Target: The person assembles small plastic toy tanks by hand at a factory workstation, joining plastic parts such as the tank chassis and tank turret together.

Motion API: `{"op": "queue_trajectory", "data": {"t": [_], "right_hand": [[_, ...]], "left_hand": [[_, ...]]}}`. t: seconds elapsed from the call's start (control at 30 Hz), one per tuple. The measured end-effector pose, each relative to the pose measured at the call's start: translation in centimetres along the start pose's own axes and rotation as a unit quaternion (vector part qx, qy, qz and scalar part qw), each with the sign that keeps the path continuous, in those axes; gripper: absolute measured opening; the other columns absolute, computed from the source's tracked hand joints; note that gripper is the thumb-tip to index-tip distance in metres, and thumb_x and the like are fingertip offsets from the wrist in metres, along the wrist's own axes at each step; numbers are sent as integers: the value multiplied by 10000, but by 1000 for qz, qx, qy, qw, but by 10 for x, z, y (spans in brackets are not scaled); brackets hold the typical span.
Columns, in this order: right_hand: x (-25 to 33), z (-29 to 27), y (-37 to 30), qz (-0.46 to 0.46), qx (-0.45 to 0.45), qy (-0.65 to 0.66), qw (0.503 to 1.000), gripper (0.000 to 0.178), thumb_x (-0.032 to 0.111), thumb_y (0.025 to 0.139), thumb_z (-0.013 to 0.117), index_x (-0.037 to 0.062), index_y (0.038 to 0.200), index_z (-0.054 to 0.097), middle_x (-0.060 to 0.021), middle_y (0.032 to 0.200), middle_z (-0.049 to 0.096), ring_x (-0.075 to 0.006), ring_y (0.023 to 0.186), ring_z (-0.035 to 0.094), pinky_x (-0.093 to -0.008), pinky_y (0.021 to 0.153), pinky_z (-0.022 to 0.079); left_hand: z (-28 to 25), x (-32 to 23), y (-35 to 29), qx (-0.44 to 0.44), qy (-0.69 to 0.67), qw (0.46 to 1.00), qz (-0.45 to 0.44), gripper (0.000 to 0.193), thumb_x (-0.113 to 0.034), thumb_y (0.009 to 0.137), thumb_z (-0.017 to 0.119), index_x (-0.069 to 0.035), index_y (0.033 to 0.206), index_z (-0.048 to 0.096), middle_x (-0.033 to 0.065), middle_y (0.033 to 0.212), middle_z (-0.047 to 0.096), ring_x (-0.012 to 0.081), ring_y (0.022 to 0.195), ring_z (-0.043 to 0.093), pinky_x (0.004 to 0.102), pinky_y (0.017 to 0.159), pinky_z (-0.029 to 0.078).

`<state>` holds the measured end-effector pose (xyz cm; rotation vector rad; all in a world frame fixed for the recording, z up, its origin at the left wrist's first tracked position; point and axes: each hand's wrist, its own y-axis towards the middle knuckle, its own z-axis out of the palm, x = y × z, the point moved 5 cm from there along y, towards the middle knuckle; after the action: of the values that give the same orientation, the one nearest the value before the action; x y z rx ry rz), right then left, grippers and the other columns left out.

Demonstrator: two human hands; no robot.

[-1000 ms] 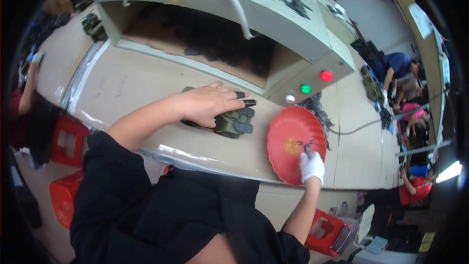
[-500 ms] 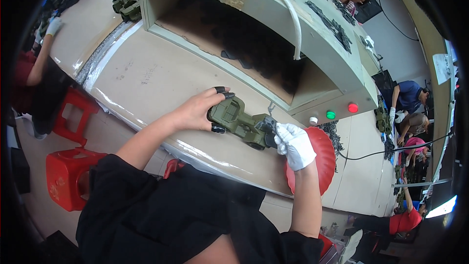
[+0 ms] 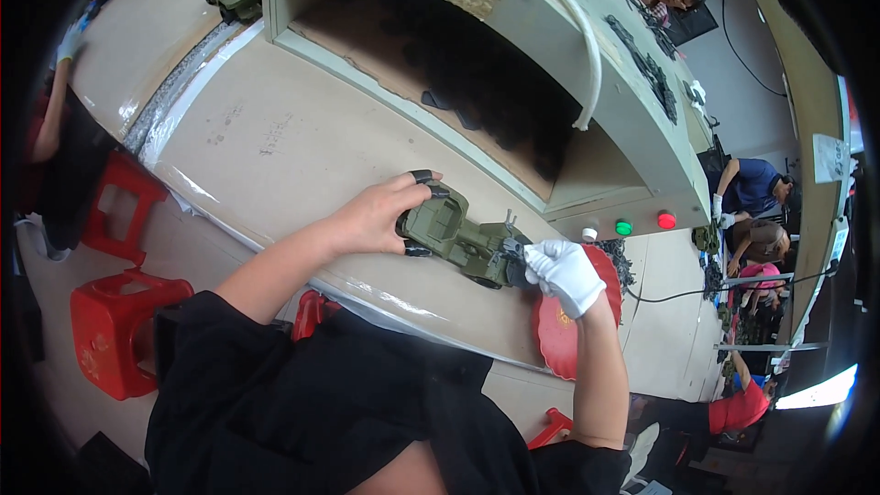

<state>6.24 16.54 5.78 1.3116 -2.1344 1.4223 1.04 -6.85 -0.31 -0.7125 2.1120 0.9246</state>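
Black top, white glove (right hand (image 3: 564, 273)), black fingertip caps

Factory assembly line: long beige worktable (image 3: 275, 142), boxy grey-green hood with round green and red indicator lamps (image 3: 644, 224), red plastic stools (image 3: 115, 330), other seated workers (image 3: 752, 188) along benches.

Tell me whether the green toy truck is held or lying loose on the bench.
Held: the left hand grips the green toy truck at its rear, the gloved right hand its front.

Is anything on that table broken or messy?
Nothing stands out. The green toy truck looks whole, held between the left hand and the white-gloved right hand. The red tray lies flat.
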Motion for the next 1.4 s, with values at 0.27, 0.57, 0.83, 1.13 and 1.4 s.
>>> {"op": "queue_trajectory", "data": {"t": [0.27,0.57,0.83,1.13,1.4], "right_hand": [[107,31,-22,-552,-253,-356,711,228,192,780,576,35,943,559,-152,924,577,-331,838,549,-397,754,433],[87,80,17,-519,-53,-500,692,398,299,774,554,75,1092,472,-86,1036,511,-286,1019,456,-461,911,298],[87,84,16,-515,-59,-513,685,422,310,778,537,52,1103,457,-109,1041,495,-306,1031,447,-471,919,286],[94,85,13,-539,-52,-520,660,366,222,776,531,50,1090,451,-135,1023,494,-315,988,462,-456,896,306],[87,81,15,-503,-22,-497,706,345,217,812,486,30,1099,442,-141,1041,472,-326,1001,445,-456,895,307]], "left_hand": [[-2,2,-2,-15,13,1000,15,486,-247,593,735,-51,974,508,141,1157,480,312,976,515,371,797,457],[7,7,-7,-21,3,999,33,527,-185,539,732,-56,979,473,123,961,472,314,907,480,387,736,444],[18,0,-7,-28,20,999,32,626,-128,507,731,-52,1067,462,171,985,424,333,933,476,407,775,418],[19,5,-2,-34,1,999,11,616,-107,507,712,-63,1072,470,176,996,420,342,915,476,407,768,406],[14,-5,-8,-40,-7,998,38,698,-178,482,782,-67,1100,478,184,1003,432,363,917,455,406,801,392]]}}
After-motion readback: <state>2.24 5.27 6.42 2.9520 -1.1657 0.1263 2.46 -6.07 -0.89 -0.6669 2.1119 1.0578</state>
